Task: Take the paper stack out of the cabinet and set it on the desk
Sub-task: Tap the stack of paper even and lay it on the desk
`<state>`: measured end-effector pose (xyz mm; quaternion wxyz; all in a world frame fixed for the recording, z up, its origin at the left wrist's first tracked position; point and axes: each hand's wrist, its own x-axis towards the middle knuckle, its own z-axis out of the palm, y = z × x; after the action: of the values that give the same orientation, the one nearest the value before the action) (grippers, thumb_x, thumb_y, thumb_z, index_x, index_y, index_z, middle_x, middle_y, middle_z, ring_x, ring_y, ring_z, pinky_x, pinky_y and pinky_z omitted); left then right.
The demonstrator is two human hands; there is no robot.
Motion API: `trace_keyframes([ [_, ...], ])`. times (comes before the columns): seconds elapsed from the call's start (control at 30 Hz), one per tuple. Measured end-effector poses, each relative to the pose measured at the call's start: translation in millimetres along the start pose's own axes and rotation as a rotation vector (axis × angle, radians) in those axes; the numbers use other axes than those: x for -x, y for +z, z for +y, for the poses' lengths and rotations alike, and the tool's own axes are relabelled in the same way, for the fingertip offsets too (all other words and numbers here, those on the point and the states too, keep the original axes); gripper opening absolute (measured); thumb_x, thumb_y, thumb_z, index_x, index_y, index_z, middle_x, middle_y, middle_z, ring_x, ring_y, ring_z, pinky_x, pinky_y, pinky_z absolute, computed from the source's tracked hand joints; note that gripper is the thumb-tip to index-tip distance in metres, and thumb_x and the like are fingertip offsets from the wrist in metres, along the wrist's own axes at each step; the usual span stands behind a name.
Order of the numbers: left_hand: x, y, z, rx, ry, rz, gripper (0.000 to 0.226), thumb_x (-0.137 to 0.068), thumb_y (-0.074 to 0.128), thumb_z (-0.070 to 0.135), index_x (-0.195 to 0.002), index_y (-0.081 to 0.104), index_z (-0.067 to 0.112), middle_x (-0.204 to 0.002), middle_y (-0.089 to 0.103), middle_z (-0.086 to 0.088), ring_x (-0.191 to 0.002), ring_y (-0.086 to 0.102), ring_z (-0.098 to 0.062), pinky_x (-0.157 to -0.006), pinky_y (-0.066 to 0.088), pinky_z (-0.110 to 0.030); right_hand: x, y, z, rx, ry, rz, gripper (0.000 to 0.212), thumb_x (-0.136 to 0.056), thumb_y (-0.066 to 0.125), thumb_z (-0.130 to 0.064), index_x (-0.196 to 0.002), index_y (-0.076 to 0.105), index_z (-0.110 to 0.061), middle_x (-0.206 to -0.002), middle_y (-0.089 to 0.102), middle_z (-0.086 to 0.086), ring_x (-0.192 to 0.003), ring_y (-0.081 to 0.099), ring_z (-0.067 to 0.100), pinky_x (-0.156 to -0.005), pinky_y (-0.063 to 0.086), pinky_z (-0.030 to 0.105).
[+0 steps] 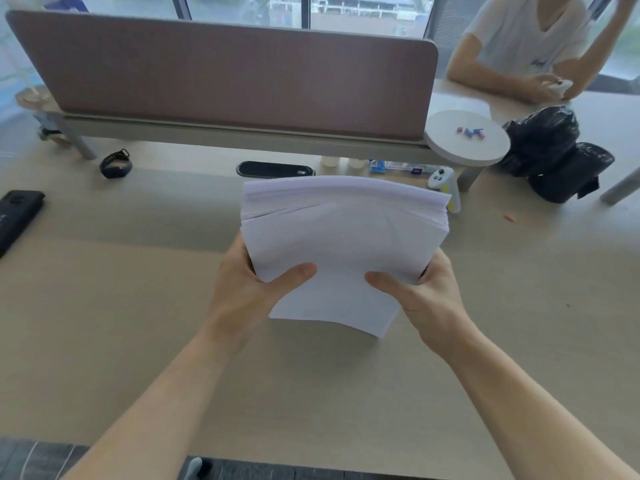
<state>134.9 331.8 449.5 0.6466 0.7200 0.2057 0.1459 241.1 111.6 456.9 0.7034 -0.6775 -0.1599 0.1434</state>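
Note:
A thick white paper stack (343, 233) is held over the middle of the light wooden desk (104, 306). Its far edge curves and fans out, and its near edge hangs above the desk top. My left hand (252, 285) grips the stack's left side, thumb on top. My right hand (422, 289) grips the right side the same way. The fingers under the stack are hidden. No cabinet is in view.
A pink-brown divider panel (221, 71) stands along the desk's back. A black wristband (116, 164), a black case (17, 216) and a cable port (275, 169) lie on the desk. A white controller (445, 187), a round shelf (467, 138) and black bags (554, 157) sit right. A person (519, 46) sits beyond.

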Motion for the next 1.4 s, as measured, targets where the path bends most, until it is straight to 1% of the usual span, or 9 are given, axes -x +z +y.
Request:
trace_keyframes([
  [0.23,2.2,2.4,11.6,-0.002,-0.004,0.099,0.054,-0.054,0.094,0.040,-0.103,0.073,0.035,-0.096,0.081,0.021,-0.091,0.076,0.004,-0.076,0.059,-0.017,0.5,0.5,0.9,0.003,0.002,0.018,0.039,-0.071,0.079,-0.003,-0.109,0.071,-0.006,-0.101,0.078,0.010,-0.095,0.074,0.027,-0.076,0.059,0.035],
  [0.4,-1.6,-5.2,78.8,-0.439,0.537,0.280,0.099,-0.072,0.091,0.032,-0.153,0.038,0.009,-0.158,0.043,-0.004,-0.149,0.041,-0.018,-0.124,0.032,-0.041,3.3,4.8,-4.2,-0.019,0.025,-0.012,0.039,-0.070,0.078,-0.003,-0.093,0.078,-0.035,-0.096,0.079,0.000,-0.092,0.075,0.020,-0.080,0.059,0.042],
  [0.57,-5.3,40.7,115.2,-1.213,0.839,-0.224,0.089,-0.083,0.071,0.036,-0.160,0.034,0.012,-0.165,0.041,-0.005,-0.155,0.035,-0.025,-0.128,0.022,-0.043,-0.8,5.4,-8.6,-0.070,0.032,-0.024,0.040,-0.070,0.076,0.001,-0.099,0.077,-0.027,-0.098,0.079,0.008,-0.090,0.074,0.022,-0.078,0.058,0.043],
  [0.73,3.2,53.9,102.8,-1.302,0.785,-0.265,0.068,-0.088,0.063,0.019,-0.153,0.048,0.011,-0.153,0.058,-0.004,-0.142,0.054,-0.024,-0.122,0.036,-0.040,-3.0,2.8,-8.7,-0.063,0.033,-0.061,0.042,-0.071,0.073,0.005,-0.106,0.073,-0.020,-0.101,0.077,0.014,-0.094,0.073,0.029,-0.081,0.057,0.045],
  [0.9,-1.1,11.7,98.3,-1.067,0.799,0.034,0.079,-0.085,0.069,0.023,-0.157,0.041,0.012,-0.162,0.044,-0.001,-0.154,0.037,-0.022,-0.128,0.019,-0.045,-3.7,3.2,-5.2,0.003,0.051,-0.009,0.038,-0.068,0.072,-0.003,-0.089,0.077,-0.034,-0.092,0.079,-0.001,-0.086,0.073,0.015,-0.076,0.058,0.035],
  [1.0,-5.8,-23.3,63.5,-0.370,0.358,0.142,0.096,-0.078,0.081,0.030,-0.160,0.033,0.021,-0.166,0.035,0.010,-0.157,0.028,-0.011,-0.129,0.020,-0.045,-8.6,4.1,-1.7,0.009,0.067,0.015,0.030,-0.068,0.069,-0.003,-0.091,0.075,-0.021,-0.091,0.077,0.006,-0.083,0.071,0.017,-0.073,0.056,0.038],
  [1.07,-13.4,-23.1,35.1,0.067,0.077,0.015,0.078,-0.076,0.084,0.023,-0.147,0.051,0.024,-0.150,0.060,0.005,-0.143,0.053,-0.015,-0.122,0.036,-0.052,-12.1,7.4,0.5,0.011,0.073,0.038,0.028,-0.068,0.068,-0.003,-0.092,0.074,-0.016,-0.088,0.077,0.005,-0.081,0.070,0.017,-0.072,0.055,0.037],
  [1.23,-27.7,2.4,2.8,0.134,-0.016,0.111,0.032,-0.083,0.072,-0.003,-0.105,0.076,0.021,-0.098,0.082,0.012,-0.099,0.075,-0.006,-0.086,0.055,-0.019,-23.4,13.2,5.0,0.025,0.072,0.068,0.027,-0.067,0.066,-0.003,-0.093,0.070,0.000,-0.084,0.074,0.011,-0.076,0.067,0.020,-0.069,0.052,0.035],
  [1.4,-31.3,1.9,12.2,0.220,0.046,0.062,0.040,-0.092,0.059,-0.014,-0.108,0.074,0.019,-0.099,0.081,0.010,-0.097,0.075,-0.007,-0.084,0.055,-0.020,-34.4,9.2,-4.4,-0.028,0.025,0.049,0.019,-0.070,0.064,0.001,-0.087,0.069,0.004,-0.081,0.071,0.006,-0.074,0.065,0.016,-0.069,0.050,0.028],
])
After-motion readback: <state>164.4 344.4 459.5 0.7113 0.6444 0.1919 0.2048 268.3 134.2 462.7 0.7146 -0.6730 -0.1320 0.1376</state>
